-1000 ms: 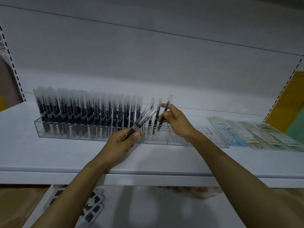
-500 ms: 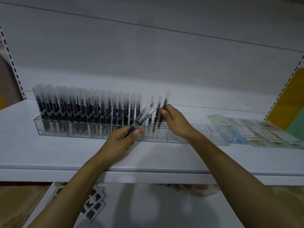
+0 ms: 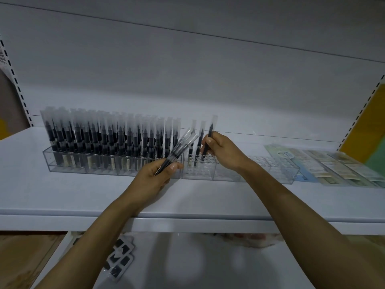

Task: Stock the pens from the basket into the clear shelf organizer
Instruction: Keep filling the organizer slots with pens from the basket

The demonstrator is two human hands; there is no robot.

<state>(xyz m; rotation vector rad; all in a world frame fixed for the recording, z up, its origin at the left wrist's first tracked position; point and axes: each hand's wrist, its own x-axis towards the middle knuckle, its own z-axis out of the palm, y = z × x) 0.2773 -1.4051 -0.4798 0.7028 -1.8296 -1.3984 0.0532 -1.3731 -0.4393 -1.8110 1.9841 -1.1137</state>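
A long clear shelf organizer point(image 3: 270, 174) stands on the white shelf. Its left half is packed with several upright black pens with frosted caps point(image 3: 108, 136). Two more pens point(image 3: 196, 142) stand just right of that block. My right hand point(image 3: 223, 151) pinches a single pen point(image 3: 209, 138) nearly upright, its lower end at the organizer's holes beside those two. My left hand point(image 3: 154, 180) grips a small bundle of pens point(image 3: 181, 147) slanting up to the right, in front of the organizer. No basket is in view.
The organizer's right part shows vacant holes point(image 3: 266, 161). Flat packaged items point(image 3: 337, 167) lie on the shelf to the right. On the lower shelf lie a pack with dark shapes point(image 3: 118, 259) and a crinkled plastic bag point(image 3: 250, 239). Perforated uprights flank the shelf.
My right hand has brought its pen down and more upright toward the organizer's holes. My left hand and its bundle have hardly moved.
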